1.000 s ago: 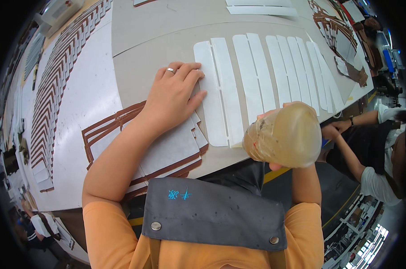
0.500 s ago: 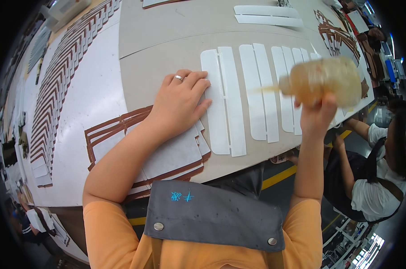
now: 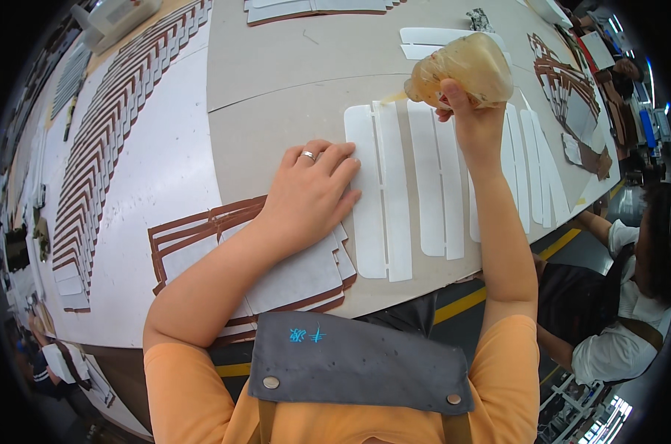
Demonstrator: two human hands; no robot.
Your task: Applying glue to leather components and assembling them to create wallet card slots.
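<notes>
Right hand [image 3: 470,118] grip closed on amber glue bottle [image 3: 463,69]; long axis near horizontal, nozzle pointing left; left hand [image 3: 311,194] open, flat on white card strip [image 3: 378,194] on worktop [image 3: 291,81]

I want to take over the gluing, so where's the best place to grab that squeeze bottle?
Grip the squeeze bottle round its fat middle, coming from the right, opposite its nozzle. It lies tilted, nozzle pointing left and down at the white strips, and the right hand already wraps its underside.
</notes>
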